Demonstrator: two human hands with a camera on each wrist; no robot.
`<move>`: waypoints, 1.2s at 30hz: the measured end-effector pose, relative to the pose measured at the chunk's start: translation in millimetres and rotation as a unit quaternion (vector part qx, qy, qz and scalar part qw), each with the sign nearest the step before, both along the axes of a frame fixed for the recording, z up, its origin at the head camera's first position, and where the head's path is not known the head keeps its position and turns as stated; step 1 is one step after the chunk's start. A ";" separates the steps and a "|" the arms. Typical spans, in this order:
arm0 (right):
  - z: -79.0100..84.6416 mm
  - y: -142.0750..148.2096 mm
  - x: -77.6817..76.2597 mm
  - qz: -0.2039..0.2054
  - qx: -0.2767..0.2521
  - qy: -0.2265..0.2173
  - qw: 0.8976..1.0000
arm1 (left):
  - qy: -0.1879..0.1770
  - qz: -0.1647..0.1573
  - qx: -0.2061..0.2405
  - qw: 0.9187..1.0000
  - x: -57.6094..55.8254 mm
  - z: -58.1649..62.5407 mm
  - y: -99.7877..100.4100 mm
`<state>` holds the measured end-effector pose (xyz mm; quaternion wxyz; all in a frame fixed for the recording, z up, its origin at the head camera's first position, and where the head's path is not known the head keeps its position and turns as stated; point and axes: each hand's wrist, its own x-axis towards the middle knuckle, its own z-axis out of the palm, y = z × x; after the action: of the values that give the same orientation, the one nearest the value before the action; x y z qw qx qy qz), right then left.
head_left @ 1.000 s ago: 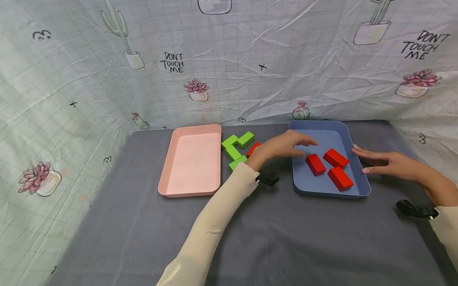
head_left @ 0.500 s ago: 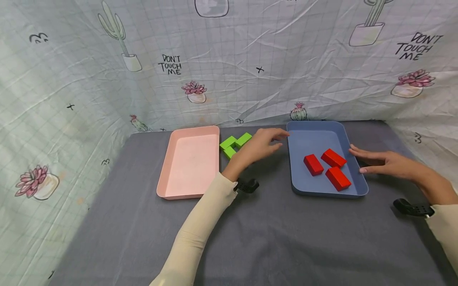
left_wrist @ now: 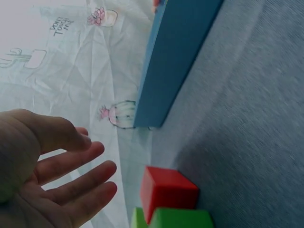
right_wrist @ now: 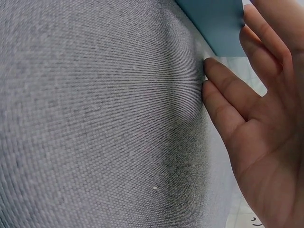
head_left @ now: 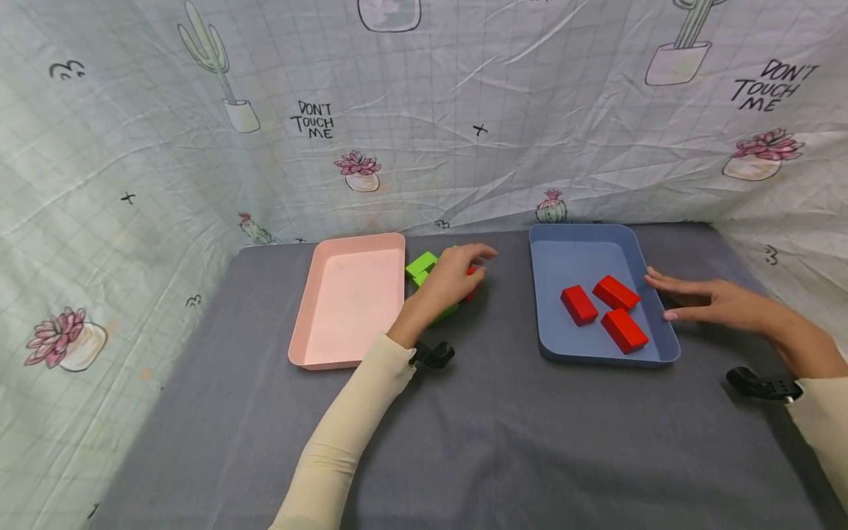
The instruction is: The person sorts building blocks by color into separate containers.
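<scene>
My left hand [head_left: 445, 278] hovers over a cluster of blocks between the two trays, fingers loosely bent and holding nothing. Partly hidden beneath it are a red block [left_wrist: 171, 190] and several green blocks [head_left: 421, 265]. In the left wrist view, the red block stands beside a green block [left_wrist: 183, 218], apart from the fingertips. My right hand [head_left: 735, 303] rests its fingertips against the right wall of the blue tray [head_left: 583, 254], fingers nearly straight. Inside that tray lie three red blocks, one nearest the left [head_left: 579, 305], another farther back [head_left: 616, 292], a third in front [head_left: 625, 331].
A pink tray [head_left: 347, 302] stands to the left of the green blocks. Grey cloth [head_left: 503, 412] covers the table, and a patterned curtain [head_left: 411, 118] hangs along its back and sides. Black wrist cameras sit below both hands.
My left hand has moved left, from over the blue tray's left part to above the blocks beside the pink tray. The right hand has stayed against the blue tray. Three red blocks remain in it.
</scene>
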<state>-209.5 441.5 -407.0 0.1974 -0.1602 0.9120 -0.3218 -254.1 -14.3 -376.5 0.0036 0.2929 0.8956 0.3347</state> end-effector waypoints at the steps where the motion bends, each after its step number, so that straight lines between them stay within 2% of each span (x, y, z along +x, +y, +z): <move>1: 0.2 0.2 0.1 0.001 -0.002 0.001 1.000 | 0.000 0.005 -0.001 1.000 0.5 -0.8 -1.7; 6: 1.6 0.7 0.5 0.002 -0.009 0.003 1.000 | -0.006 0.037 -0.009 0.999 3.9 -4.5 -9.0; 12: 2.6 2.1 -0.8 -0.003 -0.001 0.003 1.000 | -0.008 0.052 -0.012 0.999 5.4 -5.4 -12.4; 27: 0.4 2.1 2.4 0.003 -0.020 0.012 1.000 | -0.034 0.099 -0.083 0.991 8.2 -11.9 -12.5; 32: 0.5 2.0 3.4 0.002 -0.016 0.014 1.000 | -0.052 0.076 -0.102 0.991 6.7 -14.6 -9.2; 36: 0.0 2.2 2.8 0.004 -0.021 0.013 1.000 | -0.052 0.015 -0.095 0.994 3.0 -15.4 -8.4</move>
<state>-206.7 443.7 -407.0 0.1836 -0.1721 0.9067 -0.3384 -251.1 -22.7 -391.9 0.0726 0.2604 0.9261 0.2632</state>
